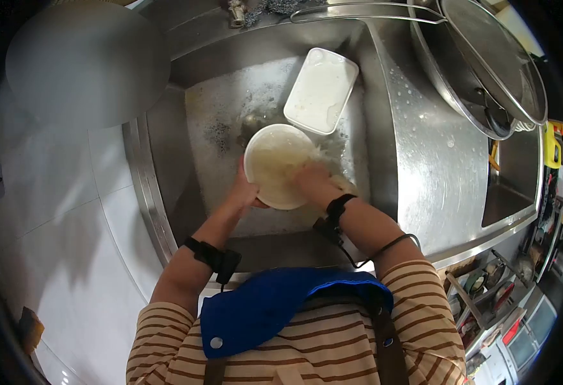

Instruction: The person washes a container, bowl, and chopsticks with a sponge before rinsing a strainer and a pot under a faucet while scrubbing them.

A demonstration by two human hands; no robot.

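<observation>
My left hand [243, 190] grips the left rim of a round white bowl [274, 162] held over the soapy water in a steel sink [159, 154]. Inside the bowl, my right hand [317, 181] presses a pale sponge or cloth [340, 185] against its right side; the cloth is partly hidden by the hand and foam. Both wrists carry black straps with a cable. A white rectangular tray [322, 90] leans in the sink just beyond the bowl.
A wet steel drainboard [423, 160] lies to the right of the sink. At the far right sits a large pot with a glass lid [493, 58]. A round metal lid or pan [86, 61] is at upper left. White tiled wall runs along the left.
</observation>
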